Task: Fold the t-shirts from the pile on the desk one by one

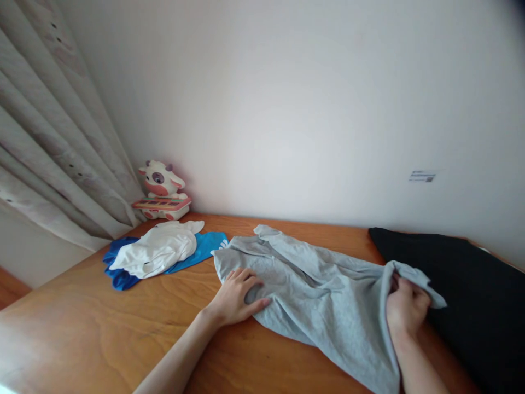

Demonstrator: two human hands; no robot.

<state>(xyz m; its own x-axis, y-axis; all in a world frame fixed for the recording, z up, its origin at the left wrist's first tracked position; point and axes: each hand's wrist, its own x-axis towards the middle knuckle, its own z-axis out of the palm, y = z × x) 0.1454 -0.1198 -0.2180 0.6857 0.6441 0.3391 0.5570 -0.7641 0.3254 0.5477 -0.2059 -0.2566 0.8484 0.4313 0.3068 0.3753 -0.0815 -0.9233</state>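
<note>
One cloth [328, 295] is seemingly getting straightened, left hand [235, 298] spread-fingered on its left end, right hand [405, 307] inside its right, can't tell finger grip, likely needing steady anchoring next.

Grey cloth [328, 301] in right hand [406, 306]: matt, wrinkled, soft-looking. Tabletop [164, 323] below grip: wood, grained, smooth, slight sheen (brightest at near left corner). Black item [471, 301] just right of grip: matt, cloth-looking. White cloth [159, 249] well left of grip: creased, soft. Toy [162, 183] farther beyond: smooth, plastic-looking. Wall [287, 120] beyond grip: smooth, matt. Curtain [53, 137] far left of grip: matt cloth.
</note>
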